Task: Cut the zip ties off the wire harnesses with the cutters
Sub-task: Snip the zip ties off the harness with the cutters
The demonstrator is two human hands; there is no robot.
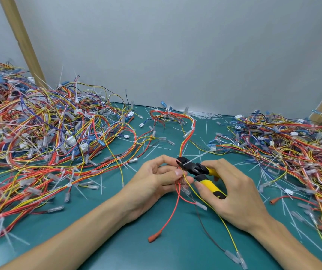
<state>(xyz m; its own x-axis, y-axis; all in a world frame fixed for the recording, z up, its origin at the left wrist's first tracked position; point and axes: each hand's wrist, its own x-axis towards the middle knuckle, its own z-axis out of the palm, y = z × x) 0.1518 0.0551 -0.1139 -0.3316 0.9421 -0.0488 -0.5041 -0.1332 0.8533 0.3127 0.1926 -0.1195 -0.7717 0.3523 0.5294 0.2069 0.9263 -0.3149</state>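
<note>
Head view, near 6 o'clock: mid-cut, left hand (152, 182) pinching the wire harness (180, 152), right hand (232, 193) curled round the cutters (201, 170), jaws on a zip tie (192, 161); next, likely a firm squeeze, sparing wires.

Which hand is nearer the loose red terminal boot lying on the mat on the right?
Right. The red terminal boot lies just beyond the back of the right hand, which grips the cutters; the left hand holds wires on the cutters' far side.

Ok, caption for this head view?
Right hand holds yellow-handled black cutters at a white zip tie; left hand pinches the red-and-yellow wire harness.
</note>
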